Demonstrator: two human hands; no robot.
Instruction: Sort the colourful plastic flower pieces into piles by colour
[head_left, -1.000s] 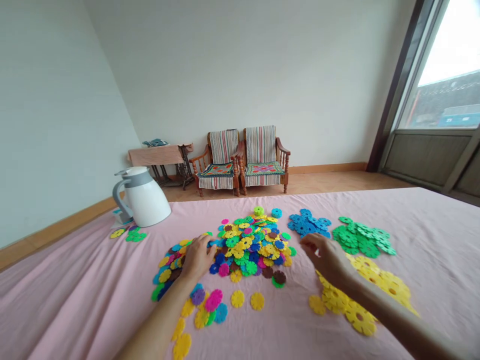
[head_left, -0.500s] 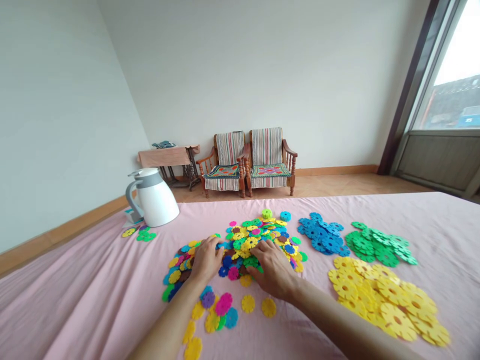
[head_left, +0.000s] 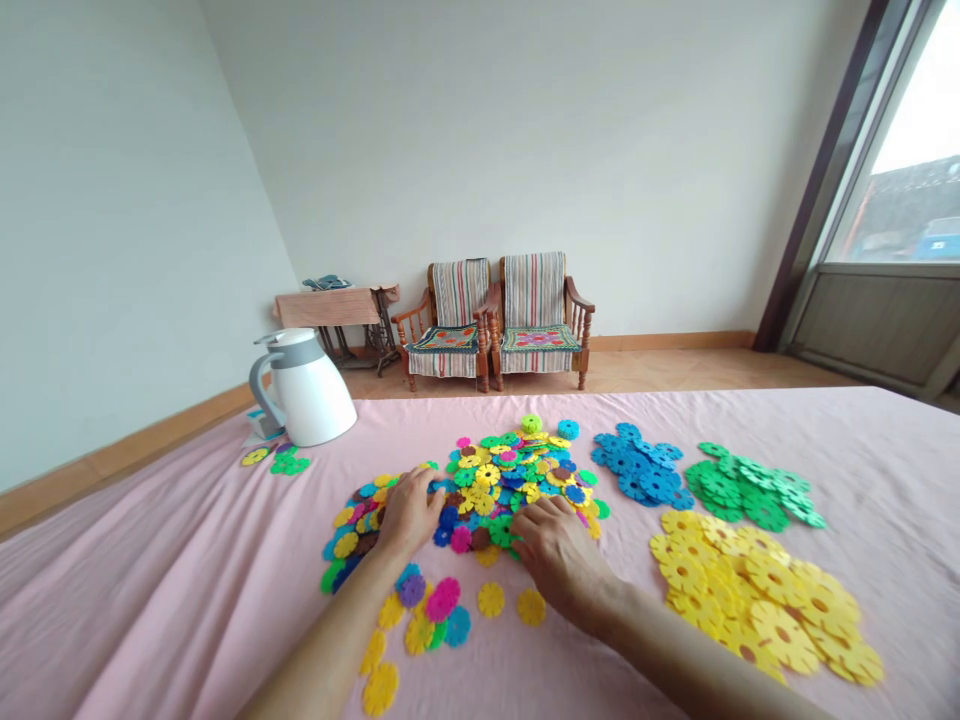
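Small notched plastic discs in mixed colours lie in a large pile [head_left: 487, 474] at the middle of the table. My left hand [head_left: 409, 512] rests over the pile's left part, fingers loosely bent forward and thumb apart from them. My right hand [head_left: 559, 550] is at the near right edge of the pile with its fingers curled in, beside a green disc [head_left: 500, 530]. What its fingertips hold, if anything, is hidden. Between my forearms, loose discs are scattered, among them a pink disc [head_left: 443, 599] and a yellow disc [head_left: 531, 606].
To the right lie larger discs sorted by colour: a blue heap [head_left: 643, 466], a green heap [head_left: 750, 490] and a yellow heap [head_left: 761, 590]. A white jug [head_left: 311, 395] stands at the back left on the pink tablecloth [head_left: 187, 560]. Two armchairs [head_left: 536, 320] are beyond the table.
My right hand has drawn slightly back toward me and its fingers have curled in, uncovering more of the pile. My left hand has hardly moved.
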